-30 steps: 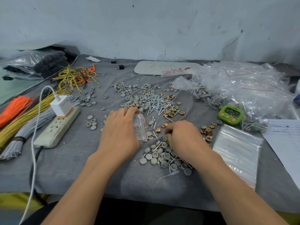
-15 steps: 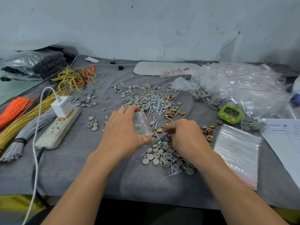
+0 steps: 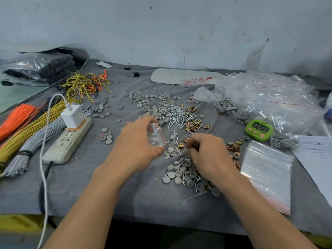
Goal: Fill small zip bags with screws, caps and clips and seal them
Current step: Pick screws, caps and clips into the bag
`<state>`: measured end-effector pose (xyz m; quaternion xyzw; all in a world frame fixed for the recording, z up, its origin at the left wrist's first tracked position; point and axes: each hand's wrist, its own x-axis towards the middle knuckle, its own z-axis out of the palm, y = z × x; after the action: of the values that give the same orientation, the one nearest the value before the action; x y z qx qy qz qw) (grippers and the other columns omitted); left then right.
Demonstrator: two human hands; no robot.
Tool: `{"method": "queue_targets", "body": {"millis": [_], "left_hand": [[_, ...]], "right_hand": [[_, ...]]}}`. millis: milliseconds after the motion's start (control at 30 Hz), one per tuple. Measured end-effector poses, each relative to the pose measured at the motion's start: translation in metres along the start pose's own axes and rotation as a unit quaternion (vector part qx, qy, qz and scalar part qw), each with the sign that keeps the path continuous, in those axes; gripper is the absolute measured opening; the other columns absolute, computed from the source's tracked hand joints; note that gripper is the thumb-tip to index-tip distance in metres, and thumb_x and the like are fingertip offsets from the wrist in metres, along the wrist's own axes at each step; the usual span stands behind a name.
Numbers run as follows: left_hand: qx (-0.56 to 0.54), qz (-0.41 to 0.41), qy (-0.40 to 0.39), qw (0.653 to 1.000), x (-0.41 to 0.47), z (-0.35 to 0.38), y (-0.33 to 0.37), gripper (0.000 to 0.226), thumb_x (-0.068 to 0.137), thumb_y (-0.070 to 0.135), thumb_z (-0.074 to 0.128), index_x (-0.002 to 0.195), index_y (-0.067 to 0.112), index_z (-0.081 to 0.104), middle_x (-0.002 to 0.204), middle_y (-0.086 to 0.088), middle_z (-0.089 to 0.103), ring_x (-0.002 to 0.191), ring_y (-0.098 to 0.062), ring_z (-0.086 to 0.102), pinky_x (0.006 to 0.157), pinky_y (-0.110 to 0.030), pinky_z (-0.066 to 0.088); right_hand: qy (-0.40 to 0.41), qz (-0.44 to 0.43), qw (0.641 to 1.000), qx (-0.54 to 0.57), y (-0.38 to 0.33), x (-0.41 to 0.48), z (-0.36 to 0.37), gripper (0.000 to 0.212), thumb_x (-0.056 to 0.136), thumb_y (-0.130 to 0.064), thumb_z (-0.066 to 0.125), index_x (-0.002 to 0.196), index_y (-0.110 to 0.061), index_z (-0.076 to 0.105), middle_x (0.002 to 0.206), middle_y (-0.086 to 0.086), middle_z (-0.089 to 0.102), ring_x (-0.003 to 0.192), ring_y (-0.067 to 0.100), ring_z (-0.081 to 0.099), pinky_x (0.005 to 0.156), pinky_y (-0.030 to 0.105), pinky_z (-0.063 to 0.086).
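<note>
Evidently mid-filling: left of the green timer (image 3: pixel 260 129), the left hand (image 3: pixel 136 144) pinches a small zip bag (image 3: pixel 155 136); the right hand (image 3: pixel 206 151) curls among grey caps (image 3: pixel 171 174), its catch hidden. Next, parts likely go into the bag.

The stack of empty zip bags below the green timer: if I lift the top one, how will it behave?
The stack of zip bags looks thin and glossy, so the top one would probably slide off and flop. Likely light: the left hand holds a similar bag by fingertips. The stack's near edge is fanned, so a push may spread it.
</note>
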<state>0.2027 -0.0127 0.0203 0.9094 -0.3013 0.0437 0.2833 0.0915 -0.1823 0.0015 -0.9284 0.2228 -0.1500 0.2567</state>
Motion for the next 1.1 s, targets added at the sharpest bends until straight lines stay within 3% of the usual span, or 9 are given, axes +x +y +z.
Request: {"method": "queue_targets", "body": {"millis": [200, 300, 367, 467, 667, 800, 1000, 1100], "left_hand": [[0.006, -0.005, -0.011, 1.0, 0.003, 0.005, 0.003, 0.064, 0.075, 0.044, 0.085, 0.129, 0.042, 0.049, 0.108, 0.018, 0.046, 0.105, -0.013, 0.047, 0.083, -0.031, 0.034], [0.008, -0.002, -0.016, 1.0, 0.003, 0.007, 0.005, 0.065, 0.075, 0.043, 0.084, 0.13, 0.042, 0.049, 0.107, 0.018, 0.046, 0.103, -0.011, 0.043, 0.083, -0.03, 0.034], [0.01, 0.001, -0.018, 1.0, 0.002, 0.008, 0.006, 0.067, 0.075, 0.042, 0.085, 0.13, 0.041, 0.049, 0.107, 0.018, 0.045, 0.101, -0.01, 0.042, 0.083, -0.03, 0.033], [0.013, 0.01, -0.019, 1.0, 0.001, 0.012, 0.008, 0.065, 0.073, 0.042, 0.086, 0.127, 0.041, 0.049, 0.106, 0.019, 0.046, 0.101, -0.009, 0.044, 0.083, -0.029, 0.034], [0.022, 0.009, -0.019, 1.0, 0.001, 0.015, 0.011, 0.065, 0.074, 0.041, 0.086, 0.127, 0.041, 0.049, 0.107, 0.02, 0.046, 0.101, -0.009, 0.045, 0.082, -0.029, 0.034], [0.023, 0.012, -0.022, 0.999, -0.001, 0.017, 0.012, 0.064, 0.074, 0.04, 0.085, 0.128, 0.039, 0.05, 0.106, 0.019, 0.046, 0.1, -0.007, 0.044, 0.083, -0.027, 0.033], [0.021, 0.012, -0.029, 0.999, -0.002, 0.014, 0.009, 0.065, 0.074, 0.039, 0.085, 0.13, 0.038, 0.051, 0.108, 0.019, 0.048, 0.104, -0.01, 0.049, 0.083, -0.028, 0.034], [0.026, 0.008, -0.028, 0.999, -0.003, 0.012, 0.007, 0.064, 0.075, 0.039, 0.084, 0.131, 0.038, 0.052, 0.11, 0.018, 0.049, 0.113, -0.015, 0.054, 0.083, -0.028, 0.034]], "right_hand": [[-0.007, 0.006, 1.0, 0.001, 0.006, 0.006, 0.003, 0.019, 0.094, -0.017, 0.068, 0.092, -0.034, 0.078, 0.087, -0.007, 0.072, 0.081, 0.014, 0.066, 0.078, 0.031, 0.057], [0.037, -0.001, 0.998, 0.041, 0.009, 0.007, 0.002, 0.017, 0.091, -0.018, 0.073, 0.095, -0.033, 0.08, 0.079, -0.017, 0.068, 0.071, -0.004, 0.062, 0.066, 0.006, 0.047], [0.056, 0.003, 0.996, 0.071, 0.01, 0.006, 0.001, 0.024, 0.091, -0.012, 0.072, 0.098, -0.033, 0.081, 0.083, -0.019, 0.072, 0.074, -0.005, 0.066, 0.066, 0.0, 0.043], [0.05, 0.014, 0.988, 0.146, 0.01, 0.005, -0.002, 0.031, 0.087, -0.002, 0.072, 0.094, -0.031, 0.082, 0.078, -0.019, 0.076, 0.075, -0.007, 0.071, 0.074, 0.007, 0.055], [0.053, 0.024, 0.973, 0.225, 0.008, 0.005, -0.002, 0.023, 0.081, -0.007, 0.082, 0.088, -0.029, 0.083, 0.071, -0.02, 0.075, 0.068, -0.005, 0.071, 0.066, 0.008, 0.054], [0.055, 0.012, 0.962, 0.266, 0.003, 0.005, 0.0, 0.018, 0.084, -0.008, 0.081, 0.085, -0.027, 0.08, 0.069, -0.015, 0.076, 0.061, 0.003, 0.073, 0.065, 0.019, 0.06], [0.076, -0.008, 0.971, 0.228, 0.001, 0.007, 0.003, 0.019, 0.095, -0.012, 0.068, 0.081, -0.026, 0.068, 0.07, -0.022, 0.071, 0.059, -0.007, 0.066, 0.053, 0.006, 0.043], [0.077, 0.003, 0.985, 0.156, 0.003, 0.01, 0.005, 0.029, 0.101, -0.022, 0.059, 0.073, -0.021, 0.066, 0.064, -0.007, 0.069, 0.062, 0.006, 0.067, 0.05, 0.019, 0.042]]}}
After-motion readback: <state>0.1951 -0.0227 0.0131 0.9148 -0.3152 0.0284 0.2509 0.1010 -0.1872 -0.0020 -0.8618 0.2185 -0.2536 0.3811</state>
